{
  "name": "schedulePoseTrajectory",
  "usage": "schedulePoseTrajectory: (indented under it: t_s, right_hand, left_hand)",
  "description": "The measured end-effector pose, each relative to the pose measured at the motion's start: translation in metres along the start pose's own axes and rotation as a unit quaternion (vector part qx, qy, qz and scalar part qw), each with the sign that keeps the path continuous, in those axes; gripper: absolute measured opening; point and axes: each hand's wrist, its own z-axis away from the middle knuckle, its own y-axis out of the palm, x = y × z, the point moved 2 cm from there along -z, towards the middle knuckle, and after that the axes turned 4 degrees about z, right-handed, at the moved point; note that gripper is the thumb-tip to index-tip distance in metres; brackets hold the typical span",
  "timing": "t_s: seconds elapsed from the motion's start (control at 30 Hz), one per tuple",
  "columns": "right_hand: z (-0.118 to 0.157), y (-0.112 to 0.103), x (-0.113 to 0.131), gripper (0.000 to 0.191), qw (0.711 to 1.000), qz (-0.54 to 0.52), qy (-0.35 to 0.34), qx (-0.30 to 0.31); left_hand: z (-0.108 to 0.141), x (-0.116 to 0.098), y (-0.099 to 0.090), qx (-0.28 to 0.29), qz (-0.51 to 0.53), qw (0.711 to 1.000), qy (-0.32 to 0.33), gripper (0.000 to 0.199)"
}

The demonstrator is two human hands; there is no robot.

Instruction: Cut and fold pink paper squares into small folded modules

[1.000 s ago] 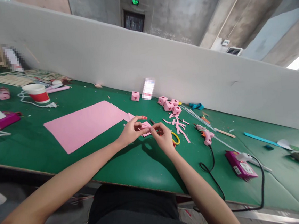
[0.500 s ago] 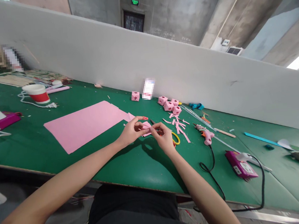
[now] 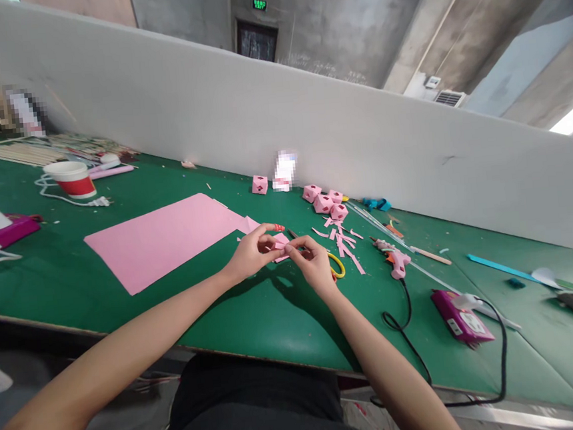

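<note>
Paper (image 3: 279,241), small, pink and folded, sits between the fingertips of both hands, just above the near middle of the table. The largest thing is the pale partition (image 3: 197,109), running along the far edge of the green table (image 3: 255,311). On the table, left of the hands, lies a wide pink sheet (image 3: 163,242), flat and tilted to the edge.

The left hand (image 3: 247,255) pinches the paper from the left, a red patterned wrap on one raised fingertip. The right hand (image 3: 311,261) pinches it from the right, thumb against finger. The two hands are together, their tips meeting at the paper; its exact folds are too small to tell.

A magenta power block (image 3: 460,317) lies well to the right, and a pink glue gun (image 3: 395,259) nearer, its black cord trailing down. Far left stands a red and white cup (image 3: 70,180). Scissors (image 3: 341,267) with a yellow handle lie partly hidden behind the right hand. Beyond them, four pink boxes (image 3: 322,203) with diamond holes cluster together; one more sits apart, left of a blurred screen (image 3: 284,170). Smallest are the pink scraps (image 3: 341,240), strewn just in front of the cluster.
</note>
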Motion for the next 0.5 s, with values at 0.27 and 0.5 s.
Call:
schedulePoseTrajectory:
  t_s: [0.27,0.5]
  right_hand:
    - [-0.0008,0.0008,-0.0048,0.021,0.999,-0.032,0.027,-0.011]
    - [-0.0008,0.0002,-0.0042,0.019,0.999,-0.030,0.018,-0.002]
  left_hand:
    - [-0.0020,0.0038,-0.0032,-0.009,0.007,1.000,0.002,0.054]
    - [-0.0010,0.0025,-0.0023,-0.006,0.004,1.000,0.001,0.054]
